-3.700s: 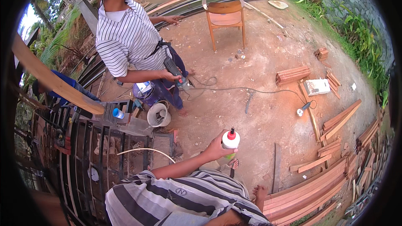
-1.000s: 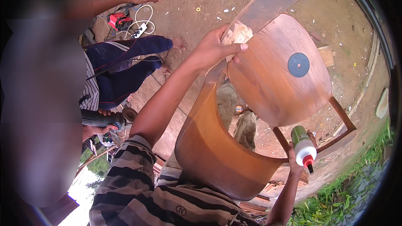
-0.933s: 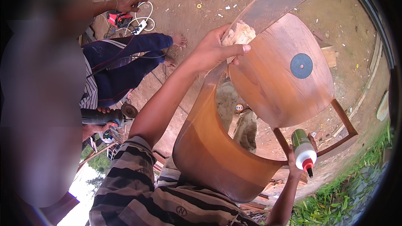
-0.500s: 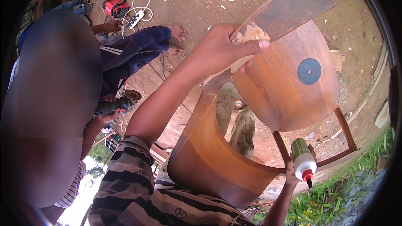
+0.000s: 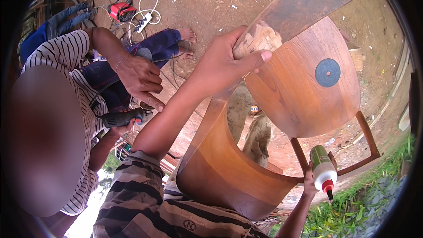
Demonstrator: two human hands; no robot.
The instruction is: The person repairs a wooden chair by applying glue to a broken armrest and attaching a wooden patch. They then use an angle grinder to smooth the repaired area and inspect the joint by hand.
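A brown wooden chair lies before me, with its curved backrest (image 5: 229,172) against my front and its broad seat (image 5: 295,92) beyond. My left hand (image 5: 224,66) is closed around the armrest (image 5: 313,6), thumb on top beside a rough, pale bare-wood patch (image 5: 264,37). In my right hand (image 5: 309,183), at the lower right, is a green-and-white glue bottle (image 5: 323,167), tilted with its red cap and dark nozzle downward. The bottle stays apart from the chair's leg frame (image 5: 299,154). On the seat lies a dark round abrasive disc (image 5: 327,73) with a small centre hole.
At left a co-worker's hand (image 5: 139,77) points close to my left forearm; the other hand grips an angle grinder (image 5: 119,119). A red machine (image 5: 121,11), a white power strip (image 5: 143,22) and cables lie on the dirt ground. Grass (image 5: 352,211) borders the lower right.
My left hand has slid down-left along the armrest, baring more of the pale patch. The glue bottle has shifted slightly right. A co-worker's pointing hand has come near my forearm.
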